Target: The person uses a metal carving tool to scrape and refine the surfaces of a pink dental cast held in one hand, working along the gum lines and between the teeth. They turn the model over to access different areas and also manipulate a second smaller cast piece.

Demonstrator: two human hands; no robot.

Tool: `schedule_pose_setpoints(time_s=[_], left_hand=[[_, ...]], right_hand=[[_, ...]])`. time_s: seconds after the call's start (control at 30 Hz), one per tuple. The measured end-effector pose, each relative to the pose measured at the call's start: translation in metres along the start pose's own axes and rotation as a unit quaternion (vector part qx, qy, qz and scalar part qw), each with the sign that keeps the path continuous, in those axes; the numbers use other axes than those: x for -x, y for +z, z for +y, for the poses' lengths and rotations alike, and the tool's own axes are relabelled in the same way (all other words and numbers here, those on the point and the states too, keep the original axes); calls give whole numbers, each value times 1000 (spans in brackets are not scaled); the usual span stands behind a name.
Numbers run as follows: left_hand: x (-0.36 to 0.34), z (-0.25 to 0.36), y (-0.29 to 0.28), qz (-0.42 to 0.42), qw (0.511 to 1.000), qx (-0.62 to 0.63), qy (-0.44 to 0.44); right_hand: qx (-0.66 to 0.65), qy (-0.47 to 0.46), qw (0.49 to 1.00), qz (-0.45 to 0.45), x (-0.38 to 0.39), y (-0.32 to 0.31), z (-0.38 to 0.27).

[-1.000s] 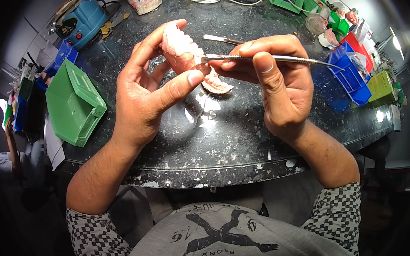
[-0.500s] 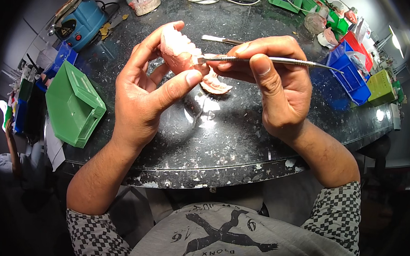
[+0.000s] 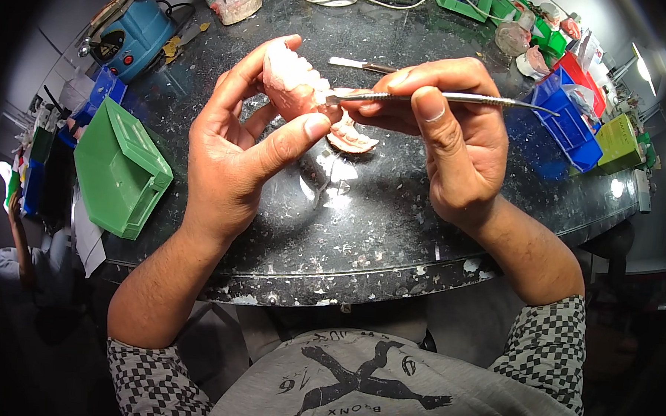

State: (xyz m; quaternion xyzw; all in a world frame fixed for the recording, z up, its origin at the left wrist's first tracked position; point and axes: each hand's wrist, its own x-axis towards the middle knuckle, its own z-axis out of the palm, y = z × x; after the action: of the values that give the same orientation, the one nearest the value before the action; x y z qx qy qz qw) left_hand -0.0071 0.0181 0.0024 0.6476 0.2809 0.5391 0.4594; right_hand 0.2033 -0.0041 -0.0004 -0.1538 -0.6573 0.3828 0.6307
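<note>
A pink dental model (image 3: 288, 87) with a row of pale teeth is gripped in my left hand (image 3: 236, 133), thumb at its near edge and fingers around the far side. My right hand (image 3: 455, 131) pinches a thin metal wax carver (image 3: 464, 99) like a pen. Its flat tip meets the model's right end by the teeth; the curved other end points right. Beneath the hands, a second pinkish dental piece with teeth (image 3: 351, 140) lies on the dark table (image 3: 347, 235). Behind the right fingers lies a knife with a metal blade (image 3: 347, 62), its handle partly hidden.
At left stand a green plastic bin (image 3: 119, 173) and a blue machine (image 3: 138, 40). Rightward are a blue bin (image 3: 563, 132), a red bin (image 3: 582, 83) and a green box (image 3: 620, 142). A plaster lump (image 3: 238, 7) sits at the back. Another person's arm (image 3: 21, 239) shows far left.
Both hands have shifted very slightly to the right with the model and the carver. The carver's tip stays at the model's right end.
</note>
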Motion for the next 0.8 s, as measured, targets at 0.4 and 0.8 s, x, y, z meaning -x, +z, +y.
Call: schedule_pose_setpoints(time_s=[0.4, 0.8], left_hand=[[-1, 6, 3, -14, 998, 49, -44], [0, 0, 2, -3, 1000, -31, -2]], right_hand=[[39, 17, 999, -13, 1, -2, -1], [54, 12, 998, -3, 0, -4, 0]])
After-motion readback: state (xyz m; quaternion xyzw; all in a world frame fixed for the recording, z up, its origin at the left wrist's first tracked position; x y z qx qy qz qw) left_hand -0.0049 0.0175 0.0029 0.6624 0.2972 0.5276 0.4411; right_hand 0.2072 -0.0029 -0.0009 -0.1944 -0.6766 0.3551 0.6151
